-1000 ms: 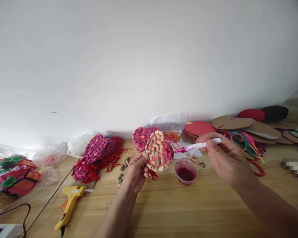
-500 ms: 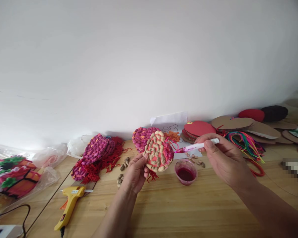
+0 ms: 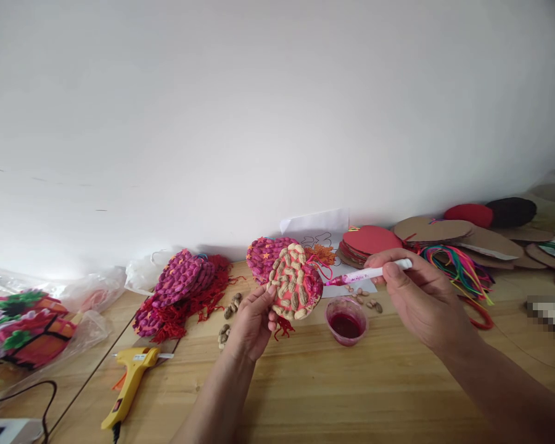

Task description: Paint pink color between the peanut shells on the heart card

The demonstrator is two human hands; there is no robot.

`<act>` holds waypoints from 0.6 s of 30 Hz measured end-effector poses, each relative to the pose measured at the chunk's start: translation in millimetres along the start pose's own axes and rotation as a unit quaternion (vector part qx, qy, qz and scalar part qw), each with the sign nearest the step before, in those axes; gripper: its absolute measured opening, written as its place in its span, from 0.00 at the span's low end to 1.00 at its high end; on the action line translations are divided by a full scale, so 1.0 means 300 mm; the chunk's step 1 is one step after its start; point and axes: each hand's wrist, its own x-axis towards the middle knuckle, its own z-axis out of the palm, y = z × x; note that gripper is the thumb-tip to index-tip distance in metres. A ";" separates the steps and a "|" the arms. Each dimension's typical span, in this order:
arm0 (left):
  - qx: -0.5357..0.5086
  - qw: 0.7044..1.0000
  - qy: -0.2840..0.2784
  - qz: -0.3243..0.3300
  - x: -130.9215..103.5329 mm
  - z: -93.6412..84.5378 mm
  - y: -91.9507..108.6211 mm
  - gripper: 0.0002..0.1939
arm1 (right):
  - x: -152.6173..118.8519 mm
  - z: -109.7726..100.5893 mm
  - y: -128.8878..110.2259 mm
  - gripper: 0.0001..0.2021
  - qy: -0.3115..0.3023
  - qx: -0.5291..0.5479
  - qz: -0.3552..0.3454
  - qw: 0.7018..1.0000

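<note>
My left hand (image 3: 256, 317) pinches the left edge of a red disc covered with peanuts (image 3: 289, 280), holding it tilted above the table. Magenta colour coats the peanuts along the disc's right side; the others are bare tan. Between the fingers of my right hand (image 3: 414, 290) is a white paint marker (image 3: 374, 272), its magenta-stained tip pointing left at the disc's painted edge. Whether the tip touches cannot be made out. Below the marker stands a clear plastic cup (image 3: 346, 322) with dark red liquid. Loose peanuts (image 3: 374, 304) lie beside it.
A yellow glue gun (image 3: 132, 382) lies at the left front. Finished-looking purple peanut pieces with red yarn (image 3: 180, 290) sit behind it. Red discs (image 3: 372, 239), cardboard shapes (image 3: 432, 228) and coloured cords (image 3: 462, 268) line the wall at right. A plastic bag (image 3: 95, 333) is far left.
My right hand and the marker have shifted slightly to the right. My left hand and the peanut disc have hardly moved.
</note>
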 end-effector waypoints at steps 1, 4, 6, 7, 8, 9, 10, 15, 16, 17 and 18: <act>0.000 1.000 0.001 -0.001 0.000 0.001 0.000 0.19 | -0.003 -0.002 0.001 0.05 -0.005 0.000 -0.001 1.000; -0.001 1.000 0.003 -0.002 0.001 0.003 0.001 0.20 | -0.009 -0.007 0.008 0.06 -0.019 -0.018 0.004 1.000; -0.002 1.000 0.003 0.001 0.002 0.003 0.001 0.20 | -0.009 -0.009 0.009 0.06 -0.015 -0.032 -0.001 0.999; -0.001 1.000 0.003 0.002 0.002 0.002 0.001 0.19 | -0.008 -0.009 0.008 0.06 -0.009 -0.037 -0.008 0.999; -0.001 1.000 0.003 0.003 0.003 0.002 0.001 0.19 | -0.007 -0.009 0.006 0.06 -0.002 -0.040 -0.015 0.999; 0.000 1.000 0.003 0.004 0.003 0.001 0.000 0.19 | -0.006 -0.008 0.004 0.06 0.003 -0.042 -0.021 0.999; 0.000 1.000 0.003 0.004 0.003 0.000 0.000 0.19 | -0.005 -0.008 0.002 0.06 0.005 -0.042 -0.024 0.999; 0.000 1.000 0.002 0.012 0.001 -0.002 0.001 0.19 | -0.012 -0.009 0.002 0.06 -0.011 -0.047 -0.015 0.999; 0.000 1.000 0.005 0.015 0.001 -0.001 0.002 0.19 | -0.013 -0.009 0.003 0.05 -0.010 -0.048 -0.018 0.999; 0.000 1.000 0.008 0.018 -0.001 0.000 0.004 0.19 | -0.014 -0.008 0.004 0.05 -0.009 -0.050 -0.024 0.998; -0.001 1.000 0.013 0.024 -0.002 0.001 0.006 0.19 | -0.015 -0.007 0.003 0.05 -0.008 -0.052 -0.031 0.998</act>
